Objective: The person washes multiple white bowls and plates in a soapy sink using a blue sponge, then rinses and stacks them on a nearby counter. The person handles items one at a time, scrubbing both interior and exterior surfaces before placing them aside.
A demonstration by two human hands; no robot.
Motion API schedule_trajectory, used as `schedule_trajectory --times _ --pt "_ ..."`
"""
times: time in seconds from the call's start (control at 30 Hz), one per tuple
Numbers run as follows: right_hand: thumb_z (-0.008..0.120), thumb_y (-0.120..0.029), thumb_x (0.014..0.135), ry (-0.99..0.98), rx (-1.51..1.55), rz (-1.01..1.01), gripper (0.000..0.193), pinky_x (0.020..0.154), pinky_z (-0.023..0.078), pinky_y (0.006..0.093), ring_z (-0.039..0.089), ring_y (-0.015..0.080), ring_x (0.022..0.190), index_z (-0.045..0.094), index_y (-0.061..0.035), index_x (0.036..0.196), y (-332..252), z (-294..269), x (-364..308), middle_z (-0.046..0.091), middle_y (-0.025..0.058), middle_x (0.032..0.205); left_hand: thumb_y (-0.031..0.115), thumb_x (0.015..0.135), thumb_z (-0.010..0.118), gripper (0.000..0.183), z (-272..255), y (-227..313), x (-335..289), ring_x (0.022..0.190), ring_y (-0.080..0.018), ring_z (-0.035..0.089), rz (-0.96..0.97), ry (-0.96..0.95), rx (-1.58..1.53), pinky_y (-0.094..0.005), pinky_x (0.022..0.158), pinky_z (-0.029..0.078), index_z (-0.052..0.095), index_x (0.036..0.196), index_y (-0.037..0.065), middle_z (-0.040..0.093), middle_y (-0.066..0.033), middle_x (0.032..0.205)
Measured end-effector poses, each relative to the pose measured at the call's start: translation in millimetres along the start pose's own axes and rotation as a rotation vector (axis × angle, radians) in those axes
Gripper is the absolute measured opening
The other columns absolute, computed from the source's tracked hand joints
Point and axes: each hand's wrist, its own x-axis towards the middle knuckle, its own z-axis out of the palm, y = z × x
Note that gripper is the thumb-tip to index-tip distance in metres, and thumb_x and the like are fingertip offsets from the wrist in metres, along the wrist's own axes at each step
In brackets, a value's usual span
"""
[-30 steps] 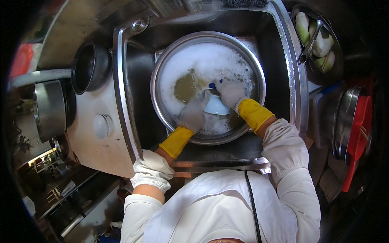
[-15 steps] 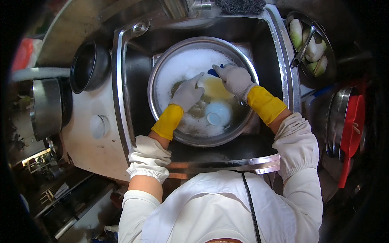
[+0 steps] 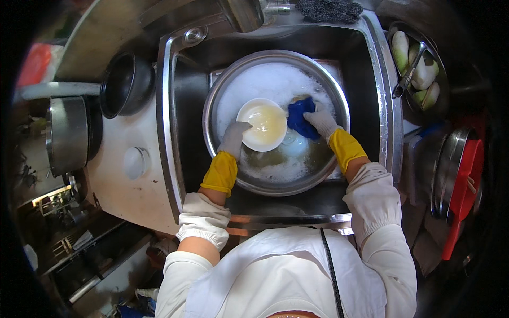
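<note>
A wide metal basin [image 3: 211,114] of soapy, foamy water stands in the sink. My left hand [image 3: 232,139], in a whitish glove with a yellow cuff, grips the left rim of a white bowl [image 3: 273,142] with yellowish liquid in it. My right hand [image 3: 321,120], gloved the same way, is closed on a blue cloth [image 3: 302,117] just right of that bowl. Below the cloth, a pale bowl [image 3: 295,146] lies partly under the water. Foam hides other parts of the basin's inside.
Left of the sink [image 3: 172,132], a small white bowl [image 3: 137,162], a black bowl [image 3: 126,85] and a metal pot [image 3: 69,135] stand on the counter. At right are a bowl of pale green vegetables [image 3: 424,71] with a metal-handled utensil and a red strainer [image 3: 466,180]. A dark scrubber [image 3: 328,9] lies behind the sink.
The white bowl has come up to the left and into full sight, held by my left hand. My right hand has moved down, and more of the blue cloth shows.
</note>
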Motion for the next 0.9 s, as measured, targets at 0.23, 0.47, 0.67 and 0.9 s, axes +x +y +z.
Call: schedule_trajectory --times 0.23,0.47,0.67,0.9 --pt "0.065 -0.012 0.087 -0.06 0.708 0.113 0.04 0.078 0.059 0.0361 0.071 0.0249 0.087 0.061 0.0022 0.124 9.7 39.6 -23.5 0.071 0.0165 0.098 0.027 0.101 0.058 0.046 15.8 21.7 -18.7 0.118 -0.031 0.064 -0.101 0.254 0.009 -0.0369 0.103 0.049 0.062 0.135 -0.003 0.066 -0.0208 0.129" --pt "0.073 -0.022 0.088 -0.351 0.022 -0.618 0.058 0.108 0.046 0.0447 0.061 0.0388 0.124 0.056 0.0006 0.139 -50.4 103.9 -95.9 0.064 0.0299 0.131 0.027 0.111 0.04 0.044 19.9 20.7 -16.2 0.125 -0.034 0.061 0.229 0.168 0.421 -0.038 0.111 0.045 0.059 0.139 0.0 0.065 -0.022 0.133" --pt "0.072 -0.026 0.088 -0.146 -0.805 -1.058 0.054 0.107 0.046 0.0454 0.063 0.04 0.119 0.061 -0.0052 0.136 -36.2 89.8 -97.0 0.067 0.0223 0.128 0.037 0.106 0.052 0.052 -0.7 -3.3 -13.3 0.126 -0.0251 0.06 0.234 0.065 0.109 -0.0331 0.109 0.045 0.058 0.143 0.001 0.064 -0.0155 0.136" --pt "0.069 -0.029 0.092 -0.069 -0.491 -0.96 0.047 0.105 0.05 0.0459 0.064 0.0418 0.119 0.065 -0.011 0.135 -24.3 106.7 -111.0 0.064 0.0228 0.137 0.032 0.11 0.045 0.045 12.7 56.6 -35.1 0.114 -0.0246 0.068 -0.205 0.03 0.064 -0.031 0.1 0.051 0.067 0.13 -0.001 0.072 -0.0181 0.119"
